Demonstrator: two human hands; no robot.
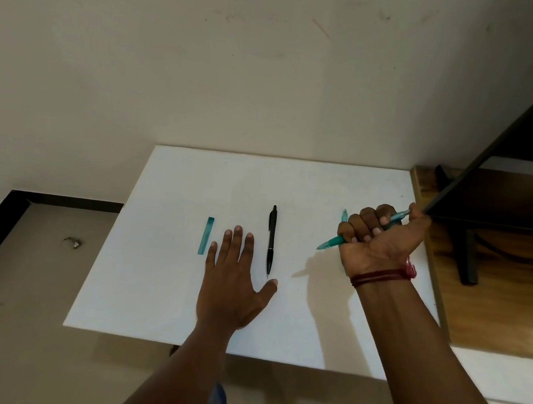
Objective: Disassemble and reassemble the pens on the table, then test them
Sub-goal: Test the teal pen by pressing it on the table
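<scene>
Right hand [377, 237] gripped the teal pen [330, 242] in a closed fist, tip projecting beyond the fingers. Left hand [232, 284] lay flat on the white table [165, 290], fingers straight. The black pen [271, 239] lay just right of them and the teal cap [206, 235] just left. Judged stage: reassembly. The next move calls for fetching the cap.

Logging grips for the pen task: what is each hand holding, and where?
The right hand grips the teal pen around its middle. The left hand holds nothing.

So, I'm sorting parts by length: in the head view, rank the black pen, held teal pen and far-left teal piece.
1. The teal pen and black pen: unsure, the teal one is held nearer the camera.
2. The teal piece, clearly shortest.
</scene>
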